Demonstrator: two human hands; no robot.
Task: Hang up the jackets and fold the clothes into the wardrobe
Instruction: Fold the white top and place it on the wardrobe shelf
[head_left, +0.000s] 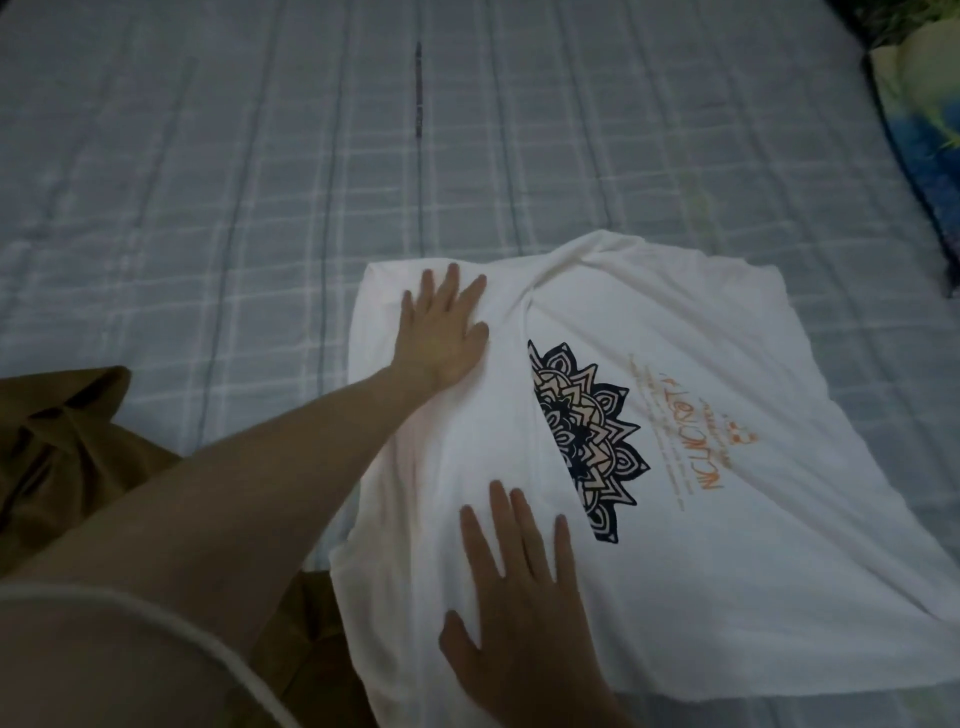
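Head view looked down on a bed (208, 156) covered in a pale blue-grey sheet with a white checked pattern and a lightly quilted, soft look. On it lay a white T-shirt (701, 364), thin cotton-like cloth, partly folded: its left side was turned over the front, so that the fold cut a dark mandala print (587, 441) in half. Orange lettering (696, 447) ran beside the print, too blurred to read. The cloth was creased where folds gathered near the far edge.

The left hand (441, 332) lay flat on the folded panel near its far left corner, fingers (449, 283) straight and spread, pressing the cloth and holding nothing. The right hand (519, 597) lay flat on the near part of the same panel, fingers (501, 525) straight and slightly apart, just beside the print's lower edge. The shirt lay under both palms and stretched away to the right of them.

A brown garment (67, 447), smooth and rumpled, lay at the left, touching the shirt's near corner. A blue and green patterned cloth (914, 124) sat at the far right edge.
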